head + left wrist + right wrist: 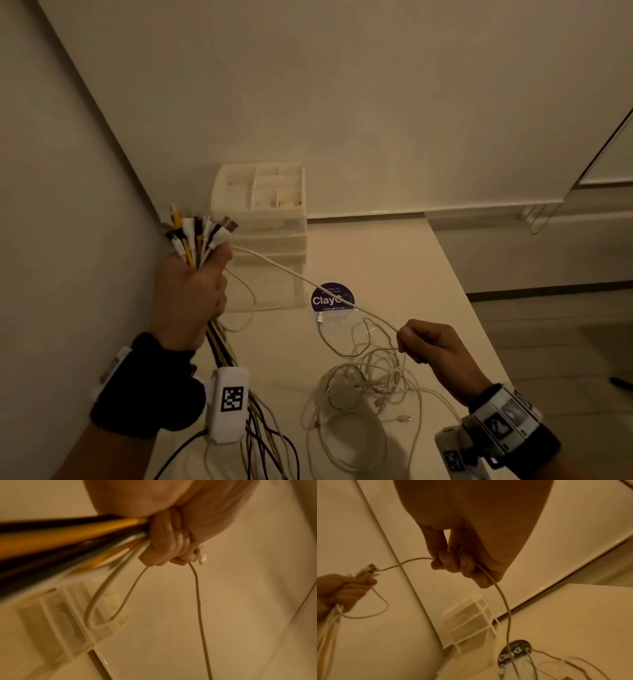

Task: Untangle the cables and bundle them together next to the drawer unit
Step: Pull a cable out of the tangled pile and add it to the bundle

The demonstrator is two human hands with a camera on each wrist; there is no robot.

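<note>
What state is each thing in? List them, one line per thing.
Left hand: grips the cable bundle, plugs up.
Cable bundle: held upright, tails hanging to the table.
Right hand: pinches one white cable.
White cable: stretched between both hands.
Cable tangle: loose on the table, still knotted.
Drawer unit: drawers shut.

A white table (394,246) bears a drawer unit (270,219), a round sticker (330,297) and tangled white cables (363,387).

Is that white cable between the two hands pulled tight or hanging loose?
Fairly tight. The white cable runs in a nearly straight line from the left hand to the right hand, above the table.
</note>
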